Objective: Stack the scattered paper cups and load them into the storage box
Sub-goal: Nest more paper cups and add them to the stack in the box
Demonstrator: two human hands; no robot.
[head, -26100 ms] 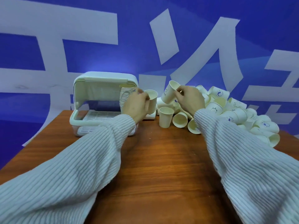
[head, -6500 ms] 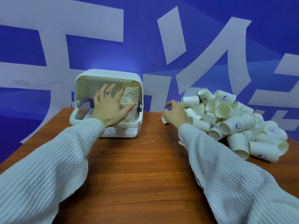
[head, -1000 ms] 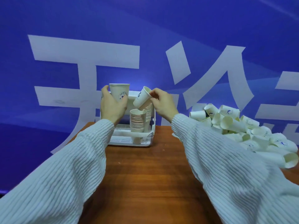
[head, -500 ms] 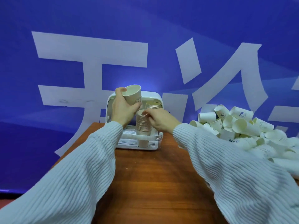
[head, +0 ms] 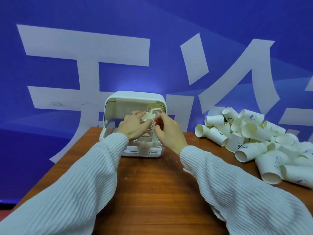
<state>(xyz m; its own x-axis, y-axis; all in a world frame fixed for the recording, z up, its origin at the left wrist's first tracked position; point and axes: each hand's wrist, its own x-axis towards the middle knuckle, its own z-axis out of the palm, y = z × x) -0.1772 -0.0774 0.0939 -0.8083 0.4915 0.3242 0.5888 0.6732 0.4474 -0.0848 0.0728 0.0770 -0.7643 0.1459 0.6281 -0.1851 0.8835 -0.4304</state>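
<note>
On the bench [head: 152, 192], both hands now wrap the cup stack [head: 147, 128] at the storage box [head: 135, 99] mouth: left hand [head: 133, 127] grips its side, cup now seated; right hand [head: 167, 133] pinches beside. Loose cups [head: 254, 138] heaped right, well apart; second stack [head: 156, 110] deeper inside box.

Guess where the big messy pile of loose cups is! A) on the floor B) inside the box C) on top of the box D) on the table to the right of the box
D: the loose cups lie heaped on the table, to the right of the box.
</note>
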